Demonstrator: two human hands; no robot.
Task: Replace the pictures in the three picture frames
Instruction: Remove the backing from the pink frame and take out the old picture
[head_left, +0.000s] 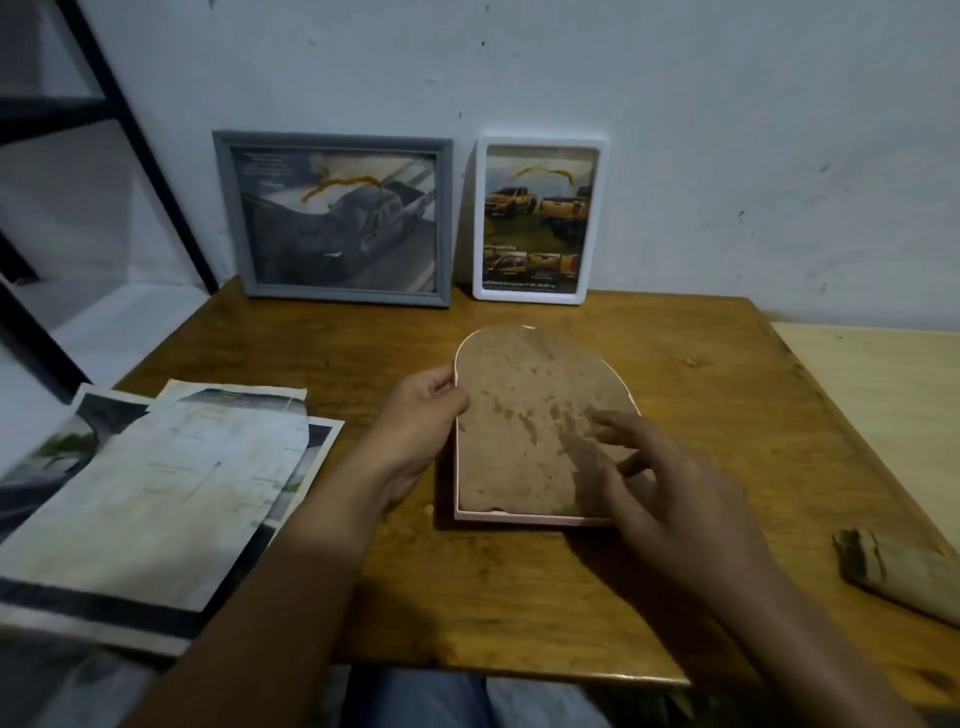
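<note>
Here the arched frame (540, 426) lies face down on the counter (519, 587), its brown backing board upward, its rounded top pointing away toward the wall and its flat foot nearest the person, so its long axis runs straight out from the body. The left hand (415, 421) grips the frame's left edge, thumb curled over the pale rim and fingers beneath or alongside it, steadying it. The right hand (670, 478) hovers with fingers spread and loosely bent over the lower right of the backing, fingertips at or just above the board; whether they touch it is hard to tell through the blur, and it holds nothing. That hand is the nearer one to the board's right and bottom edges, so lifting or pressing the backing would likely fall to it, working from the flat end. Against the wall stand the grey frame (332, 218) and, just beside it on the right, the white frame (540, 218), both upright, both showing pickup-truck prints; the small lines of writing on them are too blurred to read. Loose prints (156, 483) lie overlapped at the counter's left edge, well apart from the arched frame, their text illegible too.
</note>
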